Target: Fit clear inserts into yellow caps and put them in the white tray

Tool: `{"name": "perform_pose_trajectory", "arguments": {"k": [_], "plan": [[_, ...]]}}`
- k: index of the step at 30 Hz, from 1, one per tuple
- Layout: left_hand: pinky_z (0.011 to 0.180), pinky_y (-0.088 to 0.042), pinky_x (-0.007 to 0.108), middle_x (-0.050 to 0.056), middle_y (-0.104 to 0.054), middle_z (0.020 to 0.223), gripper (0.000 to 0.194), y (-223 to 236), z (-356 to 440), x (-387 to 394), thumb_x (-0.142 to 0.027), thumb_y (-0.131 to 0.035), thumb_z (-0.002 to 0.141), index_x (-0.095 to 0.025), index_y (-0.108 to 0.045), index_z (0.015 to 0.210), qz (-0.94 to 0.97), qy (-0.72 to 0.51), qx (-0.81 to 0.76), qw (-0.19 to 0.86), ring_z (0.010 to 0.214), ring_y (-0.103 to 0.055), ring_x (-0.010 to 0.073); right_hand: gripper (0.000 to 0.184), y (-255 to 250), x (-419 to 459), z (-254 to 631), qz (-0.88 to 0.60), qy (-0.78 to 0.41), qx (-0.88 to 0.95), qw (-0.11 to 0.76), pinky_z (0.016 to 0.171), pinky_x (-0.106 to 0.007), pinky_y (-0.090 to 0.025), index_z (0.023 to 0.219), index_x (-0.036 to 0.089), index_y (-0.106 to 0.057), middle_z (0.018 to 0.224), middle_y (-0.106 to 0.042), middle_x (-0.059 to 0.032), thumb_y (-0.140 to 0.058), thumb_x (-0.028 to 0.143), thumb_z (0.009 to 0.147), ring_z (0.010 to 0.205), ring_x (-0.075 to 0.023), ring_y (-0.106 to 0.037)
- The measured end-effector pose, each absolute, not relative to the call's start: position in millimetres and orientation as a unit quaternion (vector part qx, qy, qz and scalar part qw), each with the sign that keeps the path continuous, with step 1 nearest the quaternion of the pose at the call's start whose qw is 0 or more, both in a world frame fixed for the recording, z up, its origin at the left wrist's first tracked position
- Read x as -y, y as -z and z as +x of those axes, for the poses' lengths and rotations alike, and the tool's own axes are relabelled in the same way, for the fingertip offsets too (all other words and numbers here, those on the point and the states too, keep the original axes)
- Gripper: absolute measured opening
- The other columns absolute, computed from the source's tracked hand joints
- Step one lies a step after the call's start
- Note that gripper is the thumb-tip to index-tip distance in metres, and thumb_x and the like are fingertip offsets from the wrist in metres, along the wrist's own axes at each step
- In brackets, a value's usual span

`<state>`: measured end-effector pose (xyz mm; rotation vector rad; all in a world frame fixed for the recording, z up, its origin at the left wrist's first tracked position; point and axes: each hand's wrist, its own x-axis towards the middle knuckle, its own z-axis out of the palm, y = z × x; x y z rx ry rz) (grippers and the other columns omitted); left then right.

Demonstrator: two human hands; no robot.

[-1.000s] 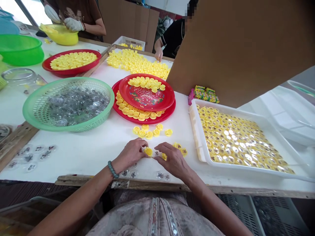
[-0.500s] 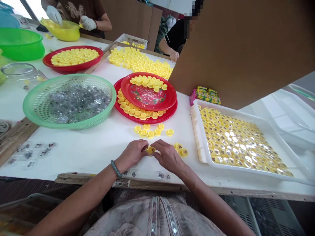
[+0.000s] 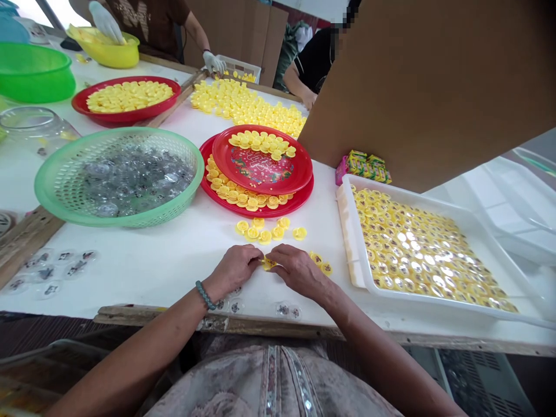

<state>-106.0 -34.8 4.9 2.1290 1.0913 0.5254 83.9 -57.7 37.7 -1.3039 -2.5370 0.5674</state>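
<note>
Between my fingertips is a small round yellow plastic piece (image 3: 269, 264), mostly covered by my fingers. My left hand (image 3: 238, 267) pinches its left side, and my right hand (image 3: 296, 270) grips it from the right. Whether a clear printed disc is joined to it I cannot tell. Just beyond my hands lie several loose yellow pieces (image 3: 264, 236). Beside my right hand are yellow pieces with printed pictures (image 3: 320, 263). Clear printed discs (image 3: 282, 310) lie near the table edge, and more clear discs (image 3: 50, 272) rest at the left.
A green basket (image 3: 43, 188) holds many clear discs. Red plates (image 3: 278, 182) carry yellow pieces. At right stands a white tray (image 3: 347, 231) of printed yellow pieces, below a large cardboard sheet (image 3: 417, 87). Across the table, a co-worker's gloved hand (image 3: 214, 62) is beside a crate.
My hands have come together around the yellow piece, the right one moving left. Across the table, a co-worker's gloved hand has moved from the yellow bowl toward the crate.
</note>
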Motion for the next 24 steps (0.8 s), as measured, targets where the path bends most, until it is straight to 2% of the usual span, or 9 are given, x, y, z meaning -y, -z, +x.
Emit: {"name": "perform_pose_trajectory", "arguments": {"k": [7,11,15,19,24], "plan": [[0.066,-0.039,0.025,0.003,-0.067,0.077,0.022,-9,-102,34,-0.011,-0.047,0.079,-0.017,-0.067,0.077,0.809,-0.205,-0.431,0.343,0.071,-0.058,0.0145,0.009,-35,62,84,-0.436,-0.182,0.875,0.107,0.075,-0.025,-0.043,0.091,0.017,-0.062,0.087,-0.060,-0.0054,-0.061,0.016,0.081,0.086,-0.0159,-0.056],[0.060,-0.039,0.023,0.001,-0.066,0.070,0.019,-11,-102,37,-0.013,-0.049,0.074,-0.017,-0.067,0.078,0.749,-0.202,-0.458,0.434,0.064,-0.057,0.0134,0.007,-35,67,78,-0.465,-0.141,0.870,0.080,0.070,-0.025,-0.041,0.085,0.016,-0.061,0.084,-0.059,-0.0048,-0.064,0.016,0.079,0.082,-0.0165,-0.055],[0.051,-0.037,0.021,-0.002,-0.061,0.061,0.010,-12,-100,39,-0.022,-0.056,0.072,-0.017,-0.063,0.077,0.668,-0.200,-0.466,0.546,0.055,-0.054,0.0120,0.005,-35,66,75,-0.486,-0.130,0.862,0.060,0.065,-0.023,-0.039,0.080,0.015,-0.062,0.079,-0.058,-0.0038,-0.066,0.015,0.077,0.077,-0.0151,-0.055],[0.047,-0.039,0.021,-0.003,-0.059,0.057,0.011,-13,-92,37,-0.026,-0.063,0.068,-0.017,-0.057,0.070,0.625,-0.203,-0.492,0.571,0.050,-0.056,0.0120,0.007,-37,60,74,-0.492,-0.159,0.854,0.055,0.059,-0.022,-0.037,0.073,0.014,-0.064,0.073,-0.058,-0.0021,-0.071,0.017,0.073,0.071,-0.0130,-0.055],[0.045,-0.043,0.021,-0.003,-0.059,0.055,0.012,-12,-84,32,-0.017,-0.065,0.065,-0.016,-0.053,0.067,0.547,-0.189,-0.531,0.619,0.046,-0.057,0.0117,0.002,-43,53,72,-0.499,-0.212,0.839,0.042,0.057,-0.020,-0.036,0.071,0.014,-0.068,0.070,-0.059,-0.0017,-0.071,0.014,0.072,0.064,-0.0107,-0.056]]}}
